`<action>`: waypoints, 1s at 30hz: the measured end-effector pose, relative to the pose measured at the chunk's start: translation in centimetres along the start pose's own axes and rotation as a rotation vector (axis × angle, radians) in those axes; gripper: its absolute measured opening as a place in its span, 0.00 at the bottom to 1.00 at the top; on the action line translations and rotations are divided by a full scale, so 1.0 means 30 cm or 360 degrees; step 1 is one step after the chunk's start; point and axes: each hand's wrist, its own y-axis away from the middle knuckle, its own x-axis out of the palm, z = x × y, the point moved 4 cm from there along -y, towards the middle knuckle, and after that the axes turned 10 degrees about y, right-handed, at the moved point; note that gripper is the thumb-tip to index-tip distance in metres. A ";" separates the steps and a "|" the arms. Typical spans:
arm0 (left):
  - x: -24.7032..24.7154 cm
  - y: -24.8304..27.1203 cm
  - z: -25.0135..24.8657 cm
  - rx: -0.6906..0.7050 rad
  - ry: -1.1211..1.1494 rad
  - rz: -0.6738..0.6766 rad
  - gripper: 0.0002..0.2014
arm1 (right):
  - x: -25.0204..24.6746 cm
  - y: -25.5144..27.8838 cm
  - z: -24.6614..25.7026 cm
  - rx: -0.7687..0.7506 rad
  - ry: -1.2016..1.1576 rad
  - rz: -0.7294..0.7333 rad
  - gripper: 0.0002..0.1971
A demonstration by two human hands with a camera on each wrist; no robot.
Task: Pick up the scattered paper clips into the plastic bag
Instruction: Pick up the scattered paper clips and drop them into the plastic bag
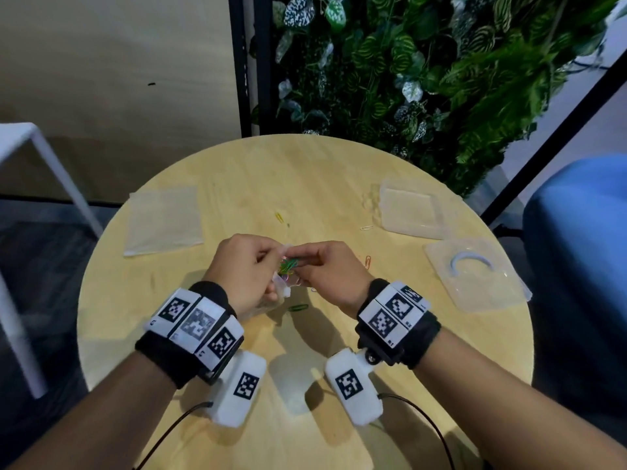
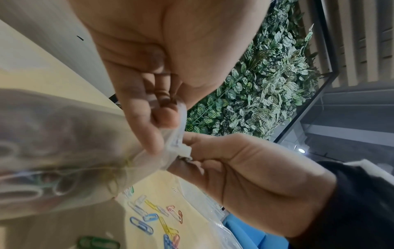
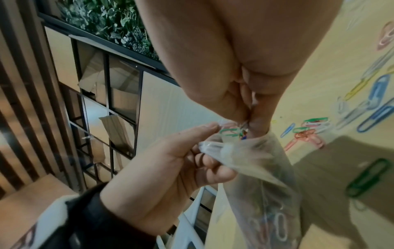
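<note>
A clear plastic bag (image 1: pixel 280 293) hangs over the middle of the round wooden table (image 1: pixel 305 184), with several paper clips inside it (image 3: pixel 277 224). My left hand (image 1: pixel 268 262) pinches the bag's rim (image 2: pixel 177 134) and holds its mouth up. My right hand (image 1: pixel 307 262) pinches a small bunch of green and other coloured clips (image 3: pixel 234 131) right at the bag's mouth. Loose clips lie on the table: a green one (image 1: pixel 298 307) below the hands, an orange one (image 1: pixel 368 261), a white one (image 1: pixel 366 228) and a yellow one (image 1: pixel 279 217). More coloured clips (image 2: pixel 149 219) lie under the hands.
Flat clear bags lie at the table's left (image 1: pixel 163 218) and right (image 1: pixel 410 212); another packet (image 1: pixel 475 276) holds a white ring. A blue chair (image 1: pixel 576 252) stands to the right, a white stool (image 1: pixel 40 157) to the left, and a plant wall (image 1: pixel 424 69) behind.
</note>
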 end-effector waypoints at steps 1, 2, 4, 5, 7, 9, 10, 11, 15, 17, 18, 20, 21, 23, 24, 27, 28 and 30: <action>0.005 -0.002 -0.001 0.0001 0.0010 0.0006 0.12 | -0.006 0.005 0.004 -0.0025 0.0054 -0.0012 0.17; 0.009 -0.004 0.001 -0.0003 0.0024 0.0013 0.12 | -0.015 0.013 0.009 -0.0074 0.0143 -0.0061 0.16; 0.018 -0.002 0.003 -0.0007 0.0047 0.0025 0.12 | -0.027 0.027 0.030 -0.0254 0.0438 -0.0210 0.13; 0.023 0.000 0.004 -0.0005 0.0064 0.0031 0.11 | -0.031 0.030 0.039 -0.0331 0.0574 -0.0279 0.11; 0.031 0.004 0.002 0.0002 0.0099 0.0045 0.11 | -0.033 0.025 0.044 -0.0355 0.0671 -0.0283 0.12; 0.031 0.004 0.000 0.0005 0.0098 0.0049 0.10 | -0.021 0.013 0.031 -0.0266 0.0619 -0.0129 0.16; 0.029 0.003 0.001 0.0002 0.0092 0.0043 0.10 | -0.015 0.008 0.023 -0.0218 0.0531 -0.0061 0.17; 0.027 0.002 0.002 -0.0005 0.0087 0.0035 0.11 | -0.009 0.006 0.015 -0.0164 0.0400 -0.0020 0.16; 0.024 0.006 0.003 -0.0024 0.0074 0.0022 0.11 | -0.022 0.011 -0.003 -0.0059 0.0060 -0.0066 0.13; 0.021 0.008 0.001 -0.0027 0.0074 0.0023 0.10 | -0.046 0.018 0.018 -0.0174 0.0307 -0.0030 0.08; 0.017 0.008 -0.001 -0.0024 0.0070 0.0023 0.10 | -0.055 0.022 0.034 -0.0234 0.0391 0.0047 0.06; 0.005 0.004 -0.005 -0.0016 0.0054 0.0012 0.10 | -0.080 0.025 0.056 -0.0267 0.0202 0.0223 0.07; -0.005 0.000 -0.004 -0.0012 0.0050 -0.0002 0.10 | -0.101 0.018 0.063 -0.0246 -0.0013 0.0247 0.08; -0.024 -0.010 -0.003 -0.0007 0.0041 -0.0038 0.09 | -0.171 -0.013 0.060 -0.0237 -0.0228 0.0081 0.10; -0.033 -0.013 -0.002 0.0003 0.0031 -0.0045 0.09 | -0.208 -0.038 0.046 -0.0257 -0.0141 -0.0053 0.11; -0.062 -0.012 0.005 0.0026 -0.0003 -0.0043 0.09 | -0.290 -0.121 -0.048 -0.0228 0.0961 -0.0290 0.19; -0.075 -0.009 0.008 0.0031 -0.0014 -0.0044 0.09 | -0.298 -0.144 -0.084 -0.0168 0.1265 -0.0258 0.23; -0.104 -0.003 0.017 0.0040 -0.0045 -0.0052 0.09 | -0.296 -0.182 -0.145 -0.0023 0.1433 -0.0116 0.28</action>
